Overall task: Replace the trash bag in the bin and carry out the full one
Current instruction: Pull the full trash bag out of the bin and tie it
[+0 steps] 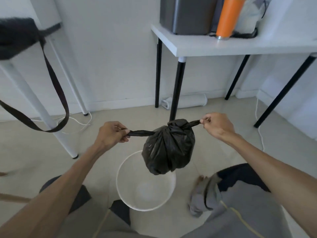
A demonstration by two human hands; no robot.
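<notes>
A full black trash bag [169, 148] hangs in the air above a round white bin [145, 206] that stands on the floor with no bag inside. The bag's top is knotted, and two twisted ends stretch out sideways from the knot. My left hand [111, 133] is closed on the left end. My right hand [217, 125] pinches the right end. Both ends are pulled taut. The bag's bottom overlaps the bin's far rim in the view.
A white table with black legs [177, 86] stands close behind the bag, carrying a grey box [186, 14] and an orange tumbler [228, 18]. A black strap [56, 86] dangles from another table at the left. My knees flank the bin. White cables lie on the floor.
</notes>
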